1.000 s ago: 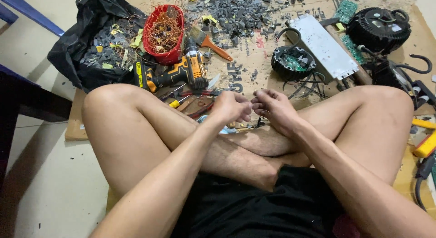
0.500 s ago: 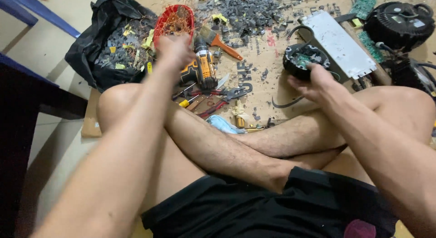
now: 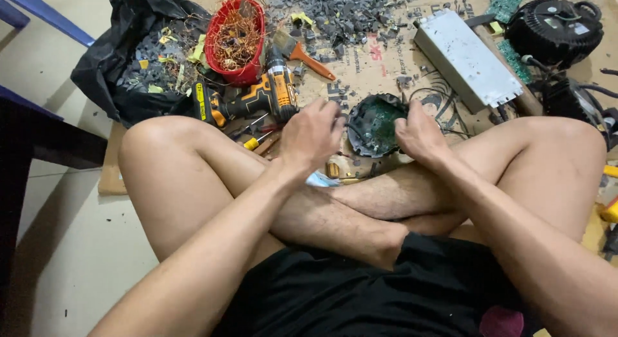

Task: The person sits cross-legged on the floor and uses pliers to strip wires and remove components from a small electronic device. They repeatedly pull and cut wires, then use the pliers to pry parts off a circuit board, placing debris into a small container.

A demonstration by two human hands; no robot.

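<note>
Evidently mid-teardown — both hands, left hand (image 3: 312,132) and right hand (image 3: 418,132), closed on the round black housing (image 3: 374,124) with its green board; prying it free needs firm grip.

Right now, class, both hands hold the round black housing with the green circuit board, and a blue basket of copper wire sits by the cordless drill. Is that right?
Not quite: the basket is red, not blue, as the head view shows. The rest stands: both the left hand and right hand hold the round black housing, and the cordless drill lies beside the basket.

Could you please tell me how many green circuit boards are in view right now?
3: a round one in the black housing between the hands, two rectangular green circuit boards, top right and beside the white metal box. Others may be hidden.
</note>
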